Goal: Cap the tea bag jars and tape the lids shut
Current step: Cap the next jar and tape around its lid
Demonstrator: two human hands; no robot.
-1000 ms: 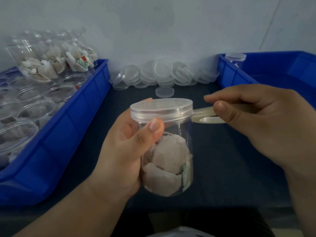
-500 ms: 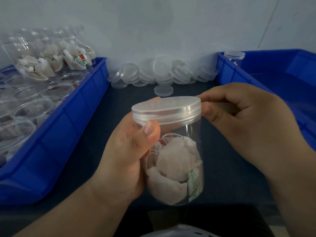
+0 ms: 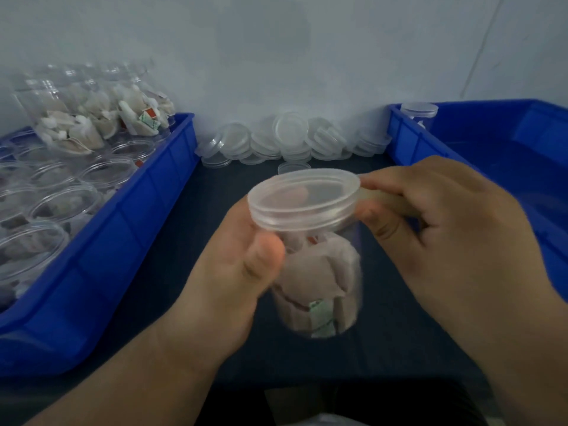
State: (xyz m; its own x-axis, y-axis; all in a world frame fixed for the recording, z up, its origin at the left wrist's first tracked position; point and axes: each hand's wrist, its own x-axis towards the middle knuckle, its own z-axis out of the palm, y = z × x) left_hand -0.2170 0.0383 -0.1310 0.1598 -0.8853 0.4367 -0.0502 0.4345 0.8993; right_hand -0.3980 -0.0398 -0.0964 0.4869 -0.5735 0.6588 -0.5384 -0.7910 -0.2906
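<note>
Round it went: the left hand [image 3: 236,265], curled about the capped jar [image 3: 319,284] above the dark table [image 3: 209,216], had tipped and turned it since 1 second earlier, while the right hand [image 3: 445,235] pinched the tape [image 3: 385,198] tight against the lid [image 3: 302,198], so sealing looked underway.

No words or numbers can be read. The green tag [image 3: 321,318] inside the jar [image 3: 319,272] at 6 o'clock is too blurry. So are the red and green tags [image 3: 147,118] at 10 o'clock.
</note>
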